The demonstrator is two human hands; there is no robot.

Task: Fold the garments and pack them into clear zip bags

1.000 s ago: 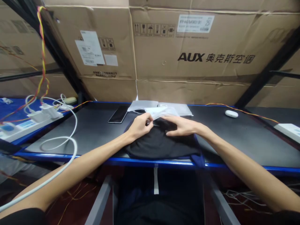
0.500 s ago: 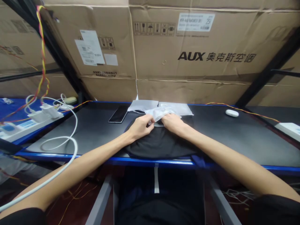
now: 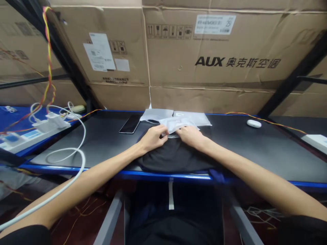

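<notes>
Fairly bright, even light falls on the carton (image 3: 173,76), its source out of view, and leaves a soft sheen on the table (image 3: 97,146) and glints along the blue rim (image 3: 194,177). Beneath, all sinks into murky shadow. The black cloth (image 3: 176,156) loses detail, the pouch (image 3: 178,123) looks pale and soft, small print smears, and the picture's edges stretch.

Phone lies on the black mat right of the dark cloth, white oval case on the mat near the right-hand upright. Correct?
Not quite: the head view shows the phone left of the dark cloth. The rest stands.
</notes>
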